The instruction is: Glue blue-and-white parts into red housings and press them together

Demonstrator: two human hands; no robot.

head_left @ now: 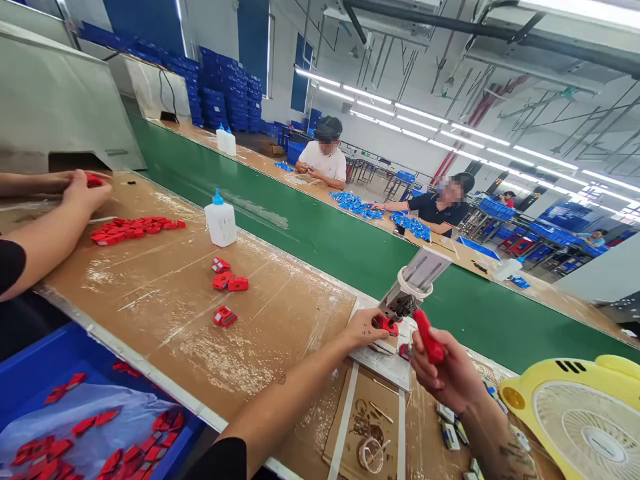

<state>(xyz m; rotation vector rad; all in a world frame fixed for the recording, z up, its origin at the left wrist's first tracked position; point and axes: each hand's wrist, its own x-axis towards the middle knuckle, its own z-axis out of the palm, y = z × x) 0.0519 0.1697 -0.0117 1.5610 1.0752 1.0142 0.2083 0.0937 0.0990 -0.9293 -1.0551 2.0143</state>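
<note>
My left hand [364, 328] pinches a small red plastic piece [389, 326] under the head of a metal hand press [415, 280]. The fingers of my right hand [450, 373] are wrapped round the press's red handle [429, 337], which tilts toward me. Another small red piece with dark parts [404, 351] lies just below the press head, near my right fingers. The press stands on a white base plate [395, 367] at the table's edge by the green belt. Part of the held piece is hidden by my fingers and the press.
Several red pieces [227, 283] lie left, near a white blue-capped bottle [221, 223]. A co-worker's hands [85, 193] hold a red piece beside a red pile [135, 230]. A blue bin [45, 347] stands lower left, a yellow fan [590, 413] right. Two people sit across the green belt [320, 227].
</note>
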